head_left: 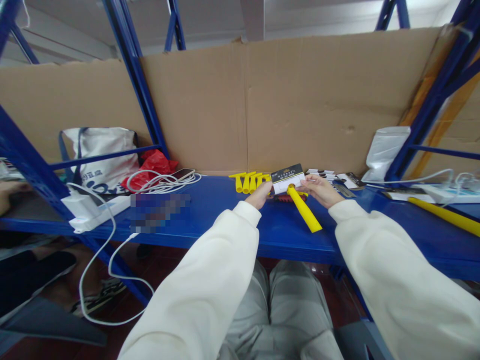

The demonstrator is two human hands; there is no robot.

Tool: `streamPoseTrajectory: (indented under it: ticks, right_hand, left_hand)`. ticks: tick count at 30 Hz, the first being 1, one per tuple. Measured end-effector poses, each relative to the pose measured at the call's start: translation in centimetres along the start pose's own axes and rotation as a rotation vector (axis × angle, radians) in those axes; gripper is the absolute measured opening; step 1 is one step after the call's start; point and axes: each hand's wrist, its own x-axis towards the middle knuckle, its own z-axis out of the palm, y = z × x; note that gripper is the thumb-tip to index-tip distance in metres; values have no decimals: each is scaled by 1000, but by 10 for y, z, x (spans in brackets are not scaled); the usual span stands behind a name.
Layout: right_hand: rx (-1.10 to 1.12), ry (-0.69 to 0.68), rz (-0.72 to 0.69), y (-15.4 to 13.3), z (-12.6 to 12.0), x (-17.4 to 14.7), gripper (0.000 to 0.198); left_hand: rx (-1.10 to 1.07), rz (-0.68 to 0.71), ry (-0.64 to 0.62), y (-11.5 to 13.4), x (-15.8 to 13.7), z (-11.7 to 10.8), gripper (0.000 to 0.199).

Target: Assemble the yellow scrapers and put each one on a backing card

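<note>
A black-and-white printed card (288,175) is held up above the blue shelf between my two hands. My left hand (259,195) pinches its left edge, and my right hand (318,189) grips near its right edge. From the card's lower side a yellow tapered handle (306,212) points down toward me; its head is hidden behind the card. Something red and dark (284,198) lies beneath, mostly covered. Behind my left hand stand several yellow T-shaped pieces (246,183) in a row. More black-and-white cards (321,174) are spread beyond my right hand.
Cardboard panel (300,100) closes the back of the blue shelf (217,210). At left are a cloth bag (108,155), a red plastic bag (157,162), white cables (161,184) and a power strip (99,215). A yellow tube (446,215) lies right. Another person's leg (37,265) shows at left.
</note>
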Motion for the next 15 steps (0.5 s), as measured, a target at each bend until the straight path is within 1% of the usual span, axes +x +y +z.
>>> streamPoseTrajectory:
  ticks: [1,3,8,13,15]
  right_hand:
    - [-2,7,-2,0,0,0,35]
    - [-7,15,-9,0,0,0,34]
    - [-19,21,-20,1,-1,1,32]
    - [-31,42,-23,3,-3,4,33]
    - [-28,44,-27,3,-3,5,33]
  left_hand:
    - [-23,-47,-54,1,-1,-1,18]
    - [-62,-83,-83,5,-3,-3,21]
    - [-141,-77,-101,11,-8,-5,26]
    - [-120,-89,-127,10,-4,-4,24]
    - [-120,-86,-141,10,-1,-5,29]
